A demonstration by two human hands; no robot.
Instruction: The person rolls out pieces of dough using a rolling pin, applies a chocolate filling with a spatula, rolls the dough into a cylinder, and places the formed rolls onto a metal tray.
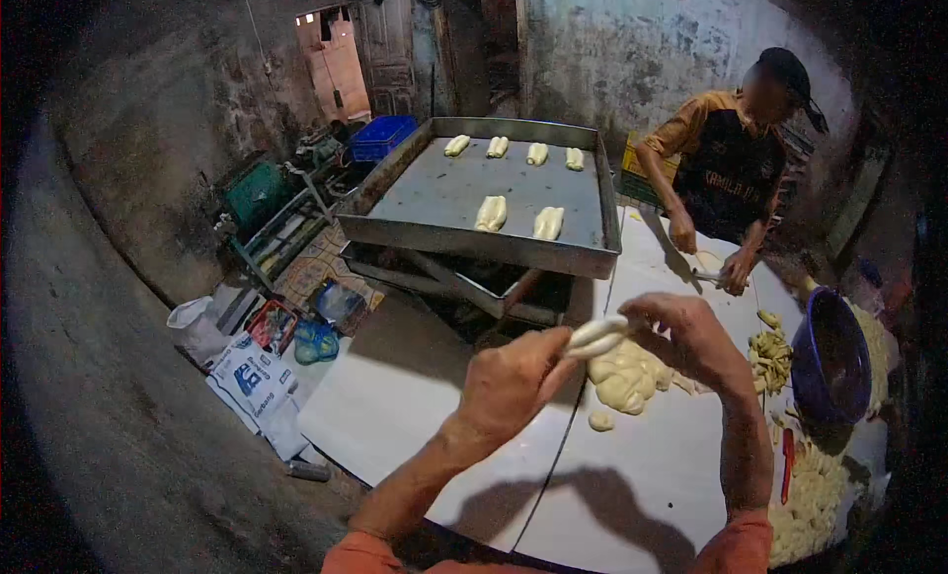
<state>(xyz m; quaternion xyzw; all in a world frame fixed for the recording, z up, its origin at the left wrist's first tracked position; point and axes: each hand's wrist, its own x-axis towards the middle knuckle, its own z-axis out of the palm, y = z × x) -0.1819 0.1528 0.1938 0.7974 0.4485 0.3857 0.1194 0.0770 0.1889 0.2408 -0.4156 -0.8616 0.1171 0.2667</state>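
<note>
A pale folded strip of dough (595, 339) is stretched in the air between my two hands, above the table. My left hand (513, 377) is closed round its left end. At the other end, the curled fingers of my right hand (681, 335) grip the dough. Just beneath lies a heap of soft dough pieces (629, 377), partly hidden by my right hand. One small dough lump (600, 421) sits apart from that heap. Beyond my hands, a large metal tray (395, 229) holds several shaped dough pieces (491, 214) in two rows.
More trays (425, 273) are stacked crosswise under the top one. Across the white table (632, 465), a co-worker (736, 159) handles dough. At right stand a dark blue basin (832, 357), greenish-yellow pieces (770, 362), a red-handled tool (787, 465) and many cut pale pieces (810, 505).
</note>
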